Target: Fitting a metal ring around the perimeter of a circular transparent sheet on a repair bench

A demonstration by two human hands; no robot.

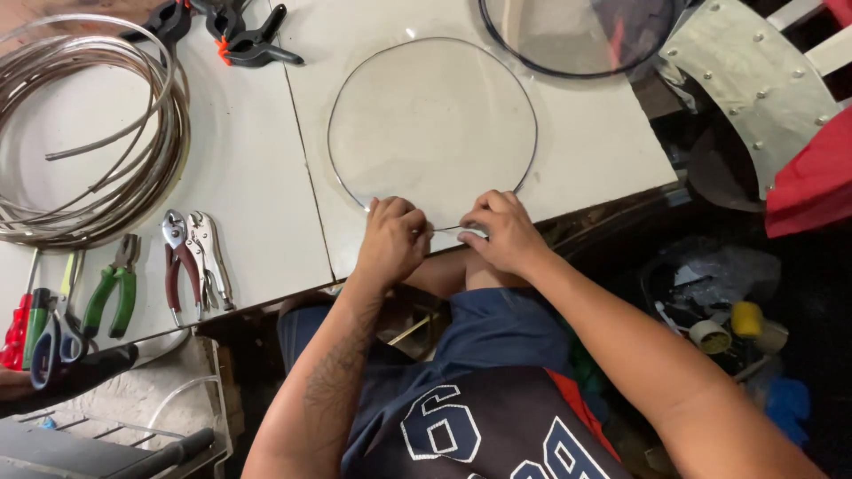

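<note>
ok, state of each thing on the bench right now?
glass disc: flat on table, metal rim around it
left hand: pinching rim at near edge
right hand: pinching rim at near edge
wire coil: coiled, lying loose
spring clamps: lying unused
pliers: lying closed

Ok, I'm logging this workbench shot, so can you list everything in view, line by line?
Clear round disc: one, dark-edged, centre of white table.
Second round disc: one, dark-rimmed, top edge, cut off.
Metal strip coil: one, silvery, left of table.
Spring clamps: several, black with orange tips, top left.
Locking pliers: one, silver, front left.
Red-handled pliers: one, beside them.
Green-handled pliers: one, further left.
Scissors: one, blue-handled, table's front edge.
Riveted metal plate: one, grey, top right.
Red cloth: one, right edge.
Left hand: at the disc's near rim.
Right hand: at the same rim, pinching a thin strip.
</note>
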